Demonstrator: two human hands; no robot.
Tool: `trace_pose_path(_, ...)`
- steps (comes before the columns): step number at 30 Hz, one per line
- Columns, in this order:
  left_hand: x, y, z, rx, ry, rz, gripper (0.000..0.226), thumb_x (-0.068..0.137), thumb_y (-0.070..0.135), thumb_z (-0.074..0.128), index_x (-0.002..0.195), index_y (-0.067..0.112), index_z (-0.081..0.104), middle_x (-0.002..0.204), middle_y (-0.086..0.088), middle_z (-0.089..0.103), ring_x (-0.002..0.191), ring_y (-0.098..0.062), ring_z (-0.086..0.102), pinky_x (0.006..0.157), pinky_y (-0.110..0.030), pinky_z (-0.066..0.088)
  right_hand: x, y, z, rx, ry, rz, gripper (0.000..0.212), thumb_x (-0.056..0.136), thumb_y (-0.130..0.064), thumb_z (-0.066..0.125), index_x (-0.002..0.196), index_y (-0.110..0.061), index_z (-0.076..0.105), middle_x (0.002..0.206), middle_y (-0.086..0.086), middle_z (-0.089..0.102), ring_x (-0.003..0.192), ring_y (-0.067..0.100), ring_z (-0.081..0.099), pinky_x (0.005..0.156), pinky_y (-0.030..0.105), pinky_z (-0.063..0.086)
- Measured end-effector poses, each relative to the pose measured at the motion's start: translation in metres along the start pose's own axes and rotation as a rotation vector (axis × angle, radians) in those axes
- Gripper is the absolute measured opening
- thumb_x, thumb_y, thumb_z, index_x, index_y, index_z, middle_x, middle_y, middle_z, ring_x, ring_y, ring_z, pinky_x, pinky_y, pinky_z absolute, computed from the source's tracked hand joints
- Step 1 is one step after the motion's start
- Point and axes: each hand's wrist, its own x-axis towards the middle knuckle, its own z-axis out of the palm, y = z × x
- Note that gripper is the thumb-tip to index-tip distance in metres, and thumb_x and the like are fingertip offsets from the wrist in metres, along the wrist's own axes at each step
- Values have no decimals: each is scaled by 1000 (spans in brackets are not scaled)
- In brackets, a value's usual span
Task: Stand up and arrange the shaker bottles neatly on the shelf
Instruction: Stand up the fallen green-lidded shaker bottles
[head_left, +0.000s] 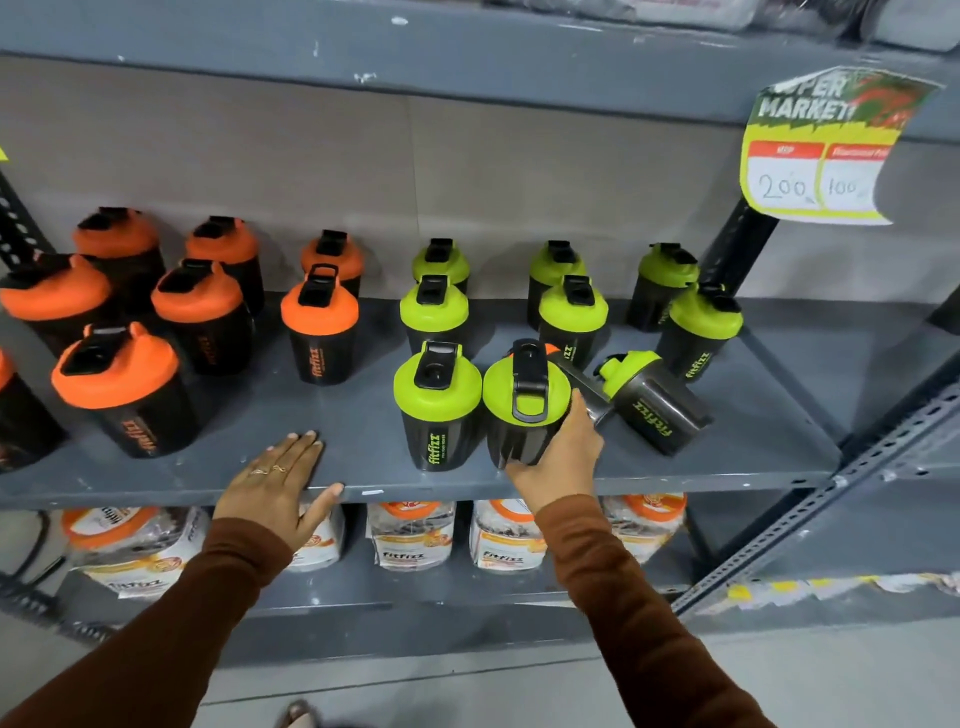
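Black shaker bottles stand on a grey metal shelf (363, 415). Several orange-lidded ones (319, 332) fill the left half, several green-lidded ones (434, 317) the right half. My right hand (558, 457) grips the side of a green-lidded bottle (522, 400) standing upright at the front, next to another upright green one (436, 405). To the right of my hand a green-lidded bottle (654, 402) lies on its side, with a further tipped bottle (576, 376) partly hidden behind my hand. My left hand (278, 480) rests flat and empty on the shelf's front edge.
A yellow price tag (815, 156) hangs from the upper shelf at the right. Wrapped orange-lidded bottles (410, 530) sit on the lower shelf. A slotted diagonal brace (831, 519) runs along the right side. Bare shelf surface lies between the orange and green groups.
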Motion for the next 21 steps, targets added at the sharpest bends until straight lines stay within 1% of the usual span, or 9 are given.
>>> trace_pose_path(1,0,0,0,3,1,-3,93,80,69,-2,127,6,49,131,-14,54,120,-32,51,101,-45,37,-1,1,-6,-73,10,6,101,53,-15,84,137,-11,28,139,12,41,129,34,32,110,49,28)
trace_pose_path(3,-1,3,-3,6,-6,-8,92,81,67,0,125,5,51,128,-15,56,117,-33,54,98,-46,39,2,3,-20,-190,29,0,99,58,-8,79,140,-9,23,142,14,35,132,35,24,110,50,23)
trace_pose_path(5,-2,5,-5,4,-15,-10,91,82,66,1,123,3,53,126,-16,57,115,-34,55,97,-47,40,15,10,-29,-323,42,-103,99,58,-4,78,140,-6,23,146,15,31,137,36,19,113,48,19)
trace_pose_path(7,-2,5,-6,3,-21,-9,91,83,66,1,121,2,54,125,-17,58,114,-34,56,96,-47,41,34,20,-31,-485,-59,-191,97,61,-7,77,142,-6,21,150,14,27,141,34,15,117,43,14)
trace_pose_path(9,-2,5,-6,2,-29,-14,91,83,65,1,121,1,54,124,-17,59,114,-33,56,96,-46,41,48,27,-32,-530,-158,-231,92,68,-6,72,143,-6,18,151,15,26,141,31,18,118,39,17)
trace_pose_path(13,-2,5,-6,8,-27,-29,92,82,66,0,122,3,53,126,-16,58,114,-33,56,96,-46,42,58,29,-33,-430,-187,-194,83,74,-8,70,141,-1,21,147,20,32,138,33,26,117,38,22)
trace_pose_path(16,-2,5,-6,14,-22,-33,91,82,66,0,122,3,53,125,-16,58,114,-33,56,96,-46,42,58,31,-34,-288,-90,-182,79,67,-5,75,135,3,35,138,24,43,131,38,37,113,44,29)
trace_pose_path(18,-2,5,-7,15,-32,-36,89,83,65,2,121,3,54,124,-16,59,112,-33,57,94,-46,43,58,31,-38,-227,-38,-166,78,64,-5,78,131,1,39,133,23,47,125,37,43,110,45,34)
trace_pose_path(21,-3,7,-9,21,-45,-44,87,85,63,4,118,2,56,120,-18,61,108,-34,60,92,-46,44,55,27,-54,-91,46,-152,77,63,-3,79,130,-1,40,131,20,48,122,33,45,109,35,32)
